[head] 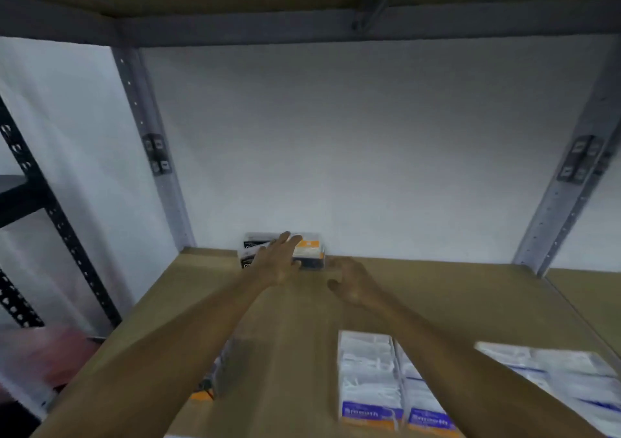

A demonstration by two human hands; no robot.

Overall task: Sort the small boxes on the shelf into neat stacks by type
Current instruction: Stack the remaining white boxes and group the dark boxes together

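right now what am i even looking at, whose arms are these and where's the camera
One picture, taken by a camera worn on a person's head, looking forward and down, so the arms are the wearer's own. They reach into a metal shelf unit with a brown shelf board. The left hand rests, fingers spread, on small boxes stacked against the back wall. The right hand hovers open just beside them, holding nothing. Nearer the camera lie white packets with blue labels, and another packet further right. The picture is blurred, so the print is mostly unreadable.

1 head view, angled down along the shelf (302, 320)
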